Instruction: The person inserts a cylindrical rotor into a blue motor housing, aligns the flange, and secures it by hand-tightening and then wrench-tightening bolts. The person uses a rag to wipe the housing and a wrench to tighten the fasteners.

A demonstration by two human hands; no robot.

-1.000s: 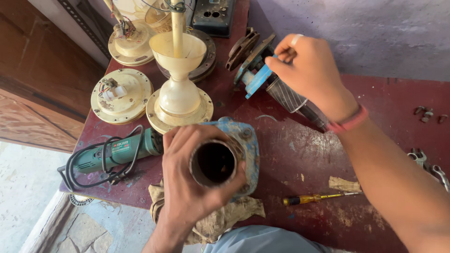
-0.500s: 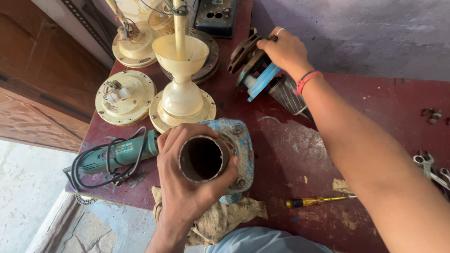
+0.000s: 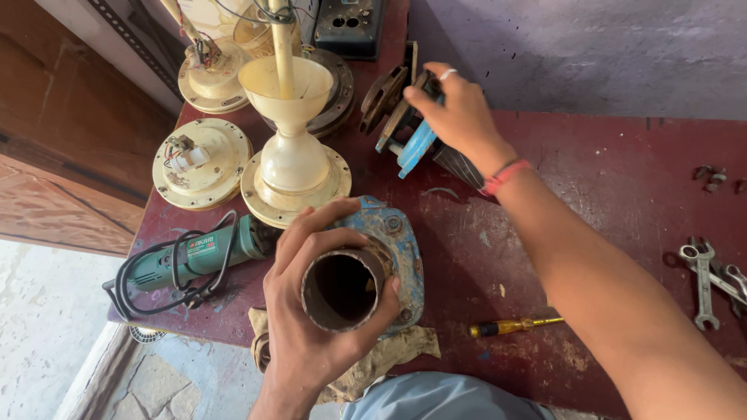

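Our left hand (image 3: 311,327) wraps the rusty pipe (image 3: 342,289), its open mouth facing up at us (long axis near vertical), at the tabletop's (image 3: 607,194) near edge; our right hand (image 3: 459,113) pinches a blue-handled tool (image 3: 416,148).

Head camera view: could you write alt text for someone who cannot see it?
The left hand grips a rusty metal cylinder fixed to a blue flanged housing, while the right hand reaches for blue and rusty parts at the back of a red workbench.
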